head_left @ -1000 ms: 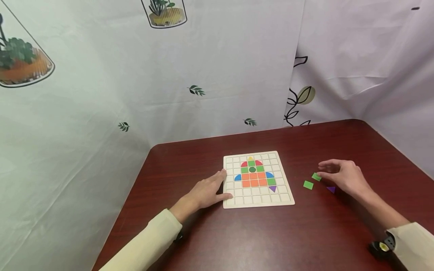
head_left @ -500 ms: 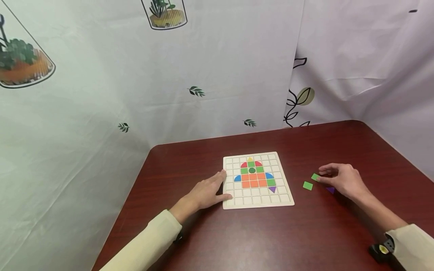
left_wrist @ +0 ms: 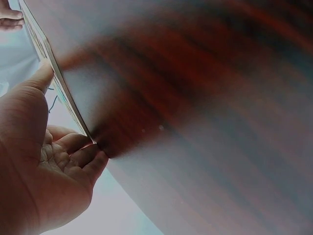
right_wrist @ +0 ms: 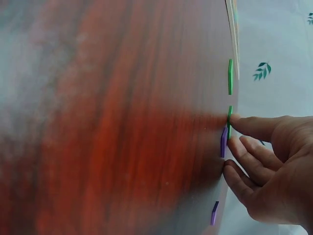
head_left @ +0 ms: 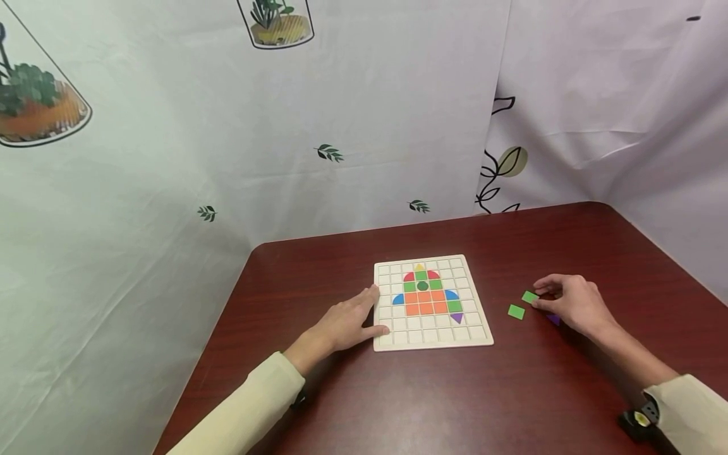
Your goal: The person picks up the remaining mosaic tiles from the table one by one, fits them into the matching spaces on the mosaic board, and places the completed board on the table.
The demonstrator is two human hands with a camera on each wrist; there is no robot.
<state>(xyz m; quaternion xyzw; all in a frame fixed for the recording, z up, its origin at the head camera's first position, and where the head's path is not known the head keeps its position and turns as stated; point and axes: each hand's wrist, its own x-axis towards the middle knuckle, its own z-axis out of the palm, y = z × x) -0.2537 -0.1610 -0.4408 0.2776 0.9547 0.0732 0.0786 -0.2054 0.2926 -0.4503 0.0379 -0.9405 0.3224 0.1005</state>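
Observation:
A pale square grid board [head_left: 432,338] lies on the table with colored pieces forming a rocket-like figure. At its left side my left hand [head_left: 339,322] rests with fingers extended along the edge, the thumb lying over the lower left corner. To the right of the board, my right hand [head_left: 577,303] pinches a green square tile [head_left: 529,297] at its near side between thumb and fingertips. Another green square tile [head_left: 516,312] lies just beside it. A purple triangle [head_left: 553,320] is partly hidden under the right hand; a second purple piece [right_wrist: 214,213] shows in the right wrist view.
The dark red wooden table [head_left: 432,398] reaches back to a white printed curtain [head_left: 364,101]. Its rounded far corners stand close to the cloth. A dark wrist device [head_left: 639,417] sits by the right sleeve.
My right hand has lowered slightly and closed in on the green tile, covering more of the purple triangle. The left hand and board stay in place.

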